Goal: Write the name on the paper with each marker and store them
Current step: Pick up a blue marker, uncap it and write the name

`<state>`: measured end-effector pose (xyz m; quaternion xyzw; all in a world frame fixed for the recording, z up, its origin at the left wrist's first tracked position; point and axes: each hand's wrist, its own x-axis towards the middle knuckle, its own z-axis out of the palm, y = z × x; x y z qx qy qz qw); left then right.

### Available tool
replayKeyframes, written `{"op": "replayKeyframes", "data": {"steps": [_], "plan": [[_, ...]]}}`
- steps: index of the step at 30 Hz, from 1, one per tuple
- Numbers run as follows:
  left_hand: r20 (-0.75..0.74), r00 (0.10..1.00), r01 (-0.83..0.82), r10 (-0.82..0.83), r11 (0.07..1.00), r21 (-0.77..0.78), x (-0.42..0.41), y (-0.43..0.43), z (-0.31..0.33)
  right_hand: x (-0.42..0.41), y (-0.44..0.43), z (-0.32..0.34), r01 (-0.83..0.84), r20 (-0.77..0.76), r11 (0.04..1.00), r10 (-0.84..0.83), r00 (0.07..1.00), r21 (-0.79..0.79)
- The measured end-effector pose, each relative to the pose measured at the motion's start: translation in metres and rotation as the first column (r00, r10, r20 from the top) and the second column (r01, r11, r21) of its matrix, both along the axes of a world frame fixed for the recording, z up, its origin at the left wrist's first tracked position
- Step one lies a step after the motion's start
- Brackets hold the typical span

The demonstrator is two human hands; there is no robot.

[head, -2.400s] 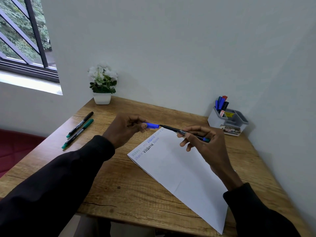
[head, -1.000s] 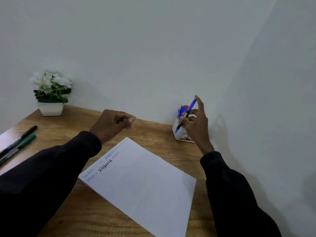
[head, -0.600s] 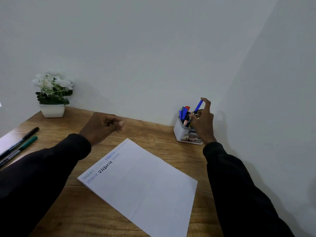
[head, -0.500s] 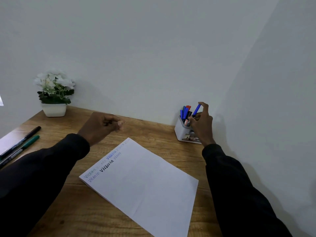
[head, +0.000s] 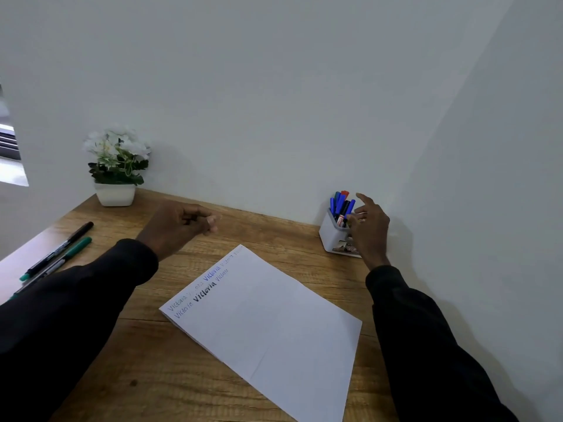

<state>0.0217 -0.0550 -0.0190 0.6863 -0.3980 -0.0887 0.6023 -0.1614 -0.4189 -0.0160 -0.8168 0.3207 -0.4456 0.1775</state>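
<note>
The black marker (head: 61, 247) and green marker (head: 74, 248) are judged light, stiff, slick — best pinched mid-barrel — the right hand (head: 370, 231) spread empty, the left hand (head: 173, 226) curled round nothing

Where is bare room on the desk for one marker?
Bare wood: along the wall between the white flower pot and grey marker holder; the front edge left of the white paper. Crowded: around the holder, by the right hand; left edge, with black marker and green marker.
</note>
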Motion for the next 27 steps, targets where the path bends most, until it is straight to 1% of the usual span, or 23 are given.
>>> {"op": "replayKeyframes", "data": {"steps": [3, 5, 7, 8, 9, 11, 14, 17, 21, 23, 27], "plan": [[0.010, 1.000, -0.011, 0.011, 1.000, 0.001, 0.002, 0.009, 0.001, 0.000, 0.013, 0.006, 0.048, 0.037, 0.997, -0.045, 0.998, -0.066], [0.010, 1.000, -0.011, 0.011, 1.000, 0.010, 0.002, 0.018, 0.002, 0.004, 0.031, 0.008, -0.005, 0.070, 0.998, 0.010, 0.997, -0.069], [0.021, 1.000, -0.010, 0.010, 1.000, 0.013, 0.002, 0.028, 0.002, 0.011, 0.059, 0.009, -0.171, 0.063, 0.985, 0.171, 0.983, -0.010], [0.030, 0.999, -0.013, 0.013, 1.000, 0.017, 0.002, 0.034, 0.001, 0.016, 0.075, 0.008, -0.278, 0.029, 0.960, 0.277, 0.960, 0.041], [0.038, 0.999, -0.017, 0.016, 1.000, 0.025, 0.003, 0.041, -0.001, 0.022, 0.092, 0.006, -0.374, -0.018, 0.923, 0.377, 0.926, 0.089], [0.034, 0.999, -0.022, 0.020, 0.998, 0.060, 0.005, 0.053, -0.005, 0.035, 0.120, 0.002, -0.509, -0.099, 0.839, 0.533, 0.840, 0.192], [0.035, 0.999, -0.036, 0.033, 0.993, 0.111, 0.013, 0.073, -0.011, 0.055, 0.159, -0.005, -0.627, -0.104, 0.709, 0.685, 0.721, 0.323], [0.058, 0.995, -0.084, 0.077, 0.987, 0.139, 0.020, 0.098, -0.016, 0.075, 0.189, -0.011, -0.700, -0.098, 0.624, 0.766, 0.635, 0.348], [0.068, 0.987, -0.156, 0.148, 0.979, 0.128, 0.025, 0.130, -0.015, 0.102, 0.221, -0.015, -0.732, -0.161, 0.590, 0.804, 0.573, 0.341], [0.055, 0.979, -0.200, 0.195, 0.973, 0.119, 0.028, 0.146, -0.015, 0.116, 0.237, -0.015, -0.760, -0.182, 0.558, 0.829, 0.529, 0.333], [0.042, 0.959, -0.285, 0.282, 0.947, 0.151, 0.043, 0.178, -0.019, 0.144, 0.264, -0.018, -0.800, -0.236, 0.526, 0.849, 0.472, 0.290]]}}
